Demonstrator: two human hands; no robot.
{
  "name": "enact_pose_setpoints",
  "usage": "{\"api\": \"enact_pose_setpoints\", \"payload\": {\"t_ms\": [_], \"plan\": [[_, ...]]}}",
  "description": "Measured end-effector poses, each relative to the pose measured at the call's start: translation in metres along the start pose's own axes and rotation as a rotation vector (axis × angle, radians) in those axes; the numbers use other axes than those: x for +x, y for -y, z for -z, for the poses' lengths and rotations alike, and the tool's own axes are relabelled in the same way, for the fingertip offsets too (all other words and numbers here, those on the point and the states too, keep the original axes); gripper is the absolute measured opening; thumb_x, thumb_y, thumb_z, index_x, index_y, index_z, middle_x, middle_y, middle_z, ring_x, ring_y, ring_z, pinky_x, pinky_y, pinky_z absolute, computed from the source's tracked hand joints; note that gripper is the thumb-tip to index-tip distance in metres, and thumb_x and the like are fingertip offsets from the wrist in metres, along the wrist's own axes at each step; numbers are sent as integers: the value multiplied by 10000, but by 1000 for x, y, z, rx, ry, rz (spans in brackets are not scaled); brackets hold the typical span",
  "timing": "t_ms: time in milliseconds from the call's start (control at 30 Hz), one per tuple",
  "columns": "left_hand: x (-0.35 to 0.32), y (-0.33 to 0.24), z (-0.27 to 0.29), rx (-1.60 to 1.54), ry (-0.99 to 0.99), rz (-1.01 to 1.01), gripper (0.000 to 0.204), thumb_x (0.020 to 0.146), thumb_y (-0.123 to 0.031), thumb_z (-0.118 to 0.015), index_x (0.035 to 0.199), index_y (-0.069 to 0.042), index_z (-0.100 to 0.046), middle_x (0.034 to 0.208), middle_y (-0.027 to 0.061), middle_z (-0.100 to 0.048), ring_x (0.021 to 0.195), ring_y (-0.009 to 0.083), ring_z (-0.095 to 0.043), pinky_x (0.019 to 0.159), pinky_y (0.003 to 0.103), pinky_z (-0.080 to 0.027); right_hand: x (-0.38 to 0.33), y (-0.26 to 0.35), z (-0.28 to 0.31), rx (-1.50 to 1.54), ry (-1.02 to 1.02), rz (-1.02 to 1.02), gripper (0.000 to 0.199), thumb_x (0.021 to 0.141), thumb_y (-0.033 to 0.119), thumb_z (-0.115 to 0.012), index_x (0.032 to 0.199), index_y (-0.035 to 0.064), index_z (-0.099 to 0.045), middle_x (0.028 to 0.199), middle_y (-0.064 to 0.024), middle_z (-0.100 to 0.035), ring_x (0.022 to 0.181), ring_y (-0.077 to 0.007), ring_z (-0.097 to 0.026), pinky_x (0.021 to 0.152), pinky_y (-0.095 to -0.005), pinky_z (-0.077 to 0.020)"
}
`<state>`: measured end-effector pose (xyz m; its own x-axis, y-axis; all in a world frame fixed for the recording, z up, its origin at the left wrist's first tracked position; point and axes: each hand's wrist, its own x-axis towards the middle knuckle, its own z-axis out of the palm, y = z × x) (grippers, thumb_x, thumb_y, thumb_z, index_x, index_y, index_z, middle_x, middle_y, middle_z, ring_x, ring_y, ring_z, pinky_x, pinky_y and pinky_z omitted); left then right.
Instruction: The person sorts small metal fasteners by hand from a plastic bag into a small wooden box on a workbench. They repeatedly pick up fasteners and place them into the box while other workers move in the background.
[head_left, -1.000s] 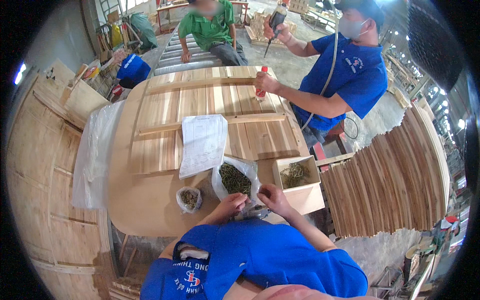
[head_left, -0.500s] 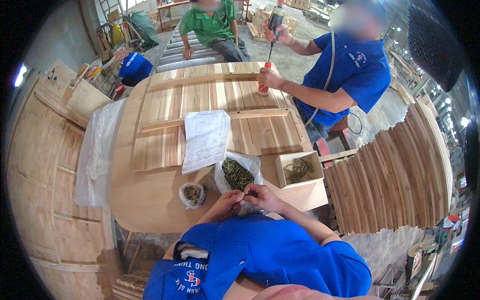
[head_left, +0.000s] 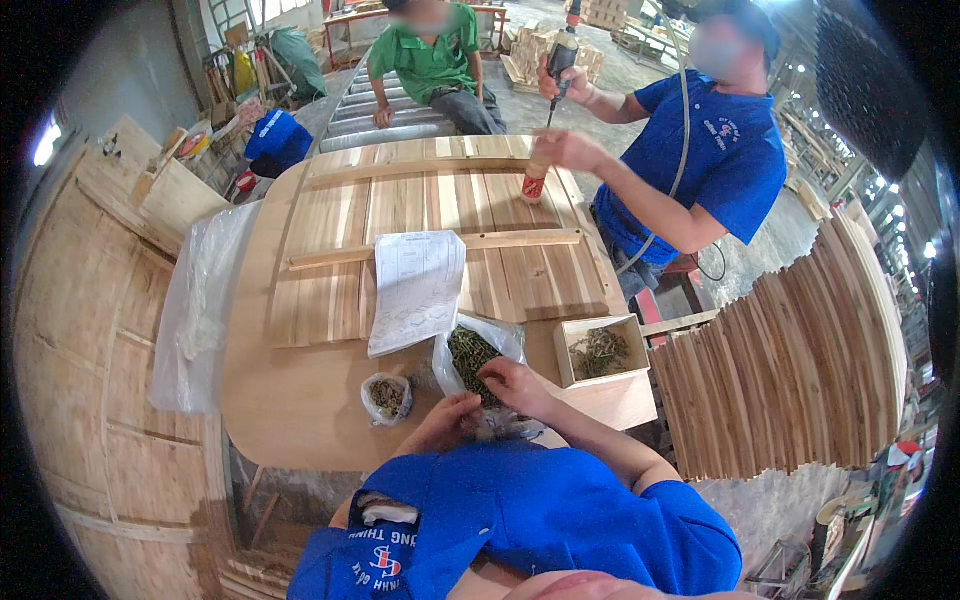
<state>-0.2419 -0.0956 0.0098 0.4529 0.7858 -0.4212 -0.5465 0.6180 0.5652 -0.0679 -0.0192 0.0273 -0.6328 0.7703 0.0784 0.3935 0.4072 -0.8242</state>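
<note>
Reaches with right hand (head_left: 513, 388) over an open plastic bag (head_left: 509, 342) of screw-like pieces (head_left: 468, 355), near the front edge of a table (head_left: 290, 410); bunches left hand (head_left: 455, 415) at the bag's near side; cannot tell either grip. Shows 1 small bag (head_left: 403, 408) at left with open room beyond, 1 wooden box (head_left: 612, 379) past a gap by the right edge, wooden panel (head_left: 320, 310) behind.

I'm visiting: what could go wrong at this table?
The open, whitish plastic bag of small, dark pieces sits near the edge of the pale wooden table; the bare right hand at its mouth might spill some.

Across the table, a co-worker's hand is close to the thin bit of a black driver; a slip could hurt it.
</note>
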Motion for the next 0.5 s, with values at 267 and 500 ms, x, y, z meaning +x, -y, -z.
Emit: {"api": "enact_pose_setpoints", "payload": {"t_ms": [267,500], "plan": [[-3,4,-8,215,153,-48,103,847,-150,-585,878,-75,-522,795,22,-550,684,109,-498,598,231,-411,24,-11,-37,-846,-71,236,440,742,213,-568,1170,123,-512,1247,-108,-440,1089,-327,-475,933,-432,-385],[7,9,5,188,107,-26,133,831,-78,-541,960,-47,-539,757,11,-520,661,101,-477,586,224,-394,26,-20,-40,-847,156,45,326,761,204,-527,1079,129,-527,982,-93,-532,909,-275,-545,737,-392,-489]]}}
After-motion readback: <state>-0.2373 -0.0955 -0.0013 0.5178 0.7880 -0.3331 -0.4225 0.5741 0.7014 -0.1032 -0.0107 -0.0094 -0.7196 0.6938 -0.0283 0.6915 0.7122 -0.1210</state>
